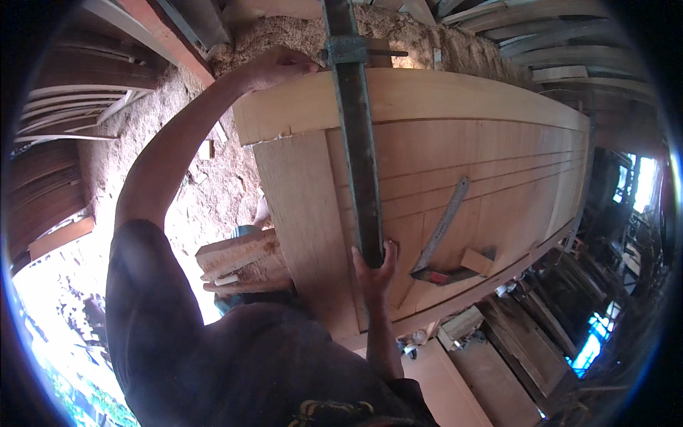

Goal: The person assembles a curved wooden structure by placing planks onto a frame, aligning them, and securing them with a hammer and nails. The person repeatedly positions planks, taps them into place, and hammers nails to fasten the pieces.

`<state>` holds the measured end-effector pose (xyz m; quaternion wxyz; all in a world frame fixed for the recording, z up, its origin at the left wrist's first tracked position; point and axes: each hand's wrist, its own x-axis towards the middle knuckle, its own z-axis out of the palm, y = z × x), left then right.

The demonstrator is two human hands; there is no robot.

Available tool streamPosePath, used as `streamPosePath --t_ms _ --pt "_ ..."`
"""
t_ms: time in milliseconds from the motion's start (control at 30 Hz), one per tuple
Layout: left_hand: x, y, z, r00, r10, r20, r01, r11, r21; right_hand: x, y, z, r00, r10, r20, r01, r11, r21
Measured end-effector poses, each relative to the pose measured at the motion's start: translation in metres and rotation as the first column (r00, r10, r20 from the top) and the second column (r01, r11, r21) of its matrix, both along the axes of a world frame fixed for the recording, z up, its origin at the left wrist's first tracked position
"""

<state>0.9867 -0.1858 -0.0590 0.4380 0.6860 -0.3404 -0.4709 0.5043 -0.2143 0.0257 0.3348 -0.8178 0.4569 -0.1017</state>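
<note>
A long metal bar clamp (359,142) lies across a pale wooden panelled door (284,206). Its near end sits in my right hand (376,274), with the thumb on one side of the bar and a finger on the other. At the far side, my left hand (281,65) curls over the door's edge, left of the clamp's sliding jaw (346,50); its fingertips are partly hidden. On the door, right of my right hand, rests a square with a metal blade (445,220). A small wood block (477,261) lies beside it.
Rough wood offcuts (238,260) stand left of the door's near corner. Boards (455,384) lie below its right side. Timber is stacked at the upper left (85,92) and upper right (562,43). Shavings cover the ground (235,171) beyond and left of the door.
</note>
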Motion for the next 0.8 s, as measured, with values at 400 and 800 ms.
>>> streamPosePath --t_ms 400,800 --pt "0.001 -0.009 0.000 0.920 0.189 -0.342 -0.136 0.976 0.173 -0.006 0.013 0.021 0.996 0.068 -0.051 -0.070 0.997 -0.024" --pt "-0.233 -0.004 0.087 0.934 0.292 0.204 -0.131 0.815 -0.565 -0.094 0.058 0.033 0.961 -0.163 -0.223 0.061 0.913 -0.404"
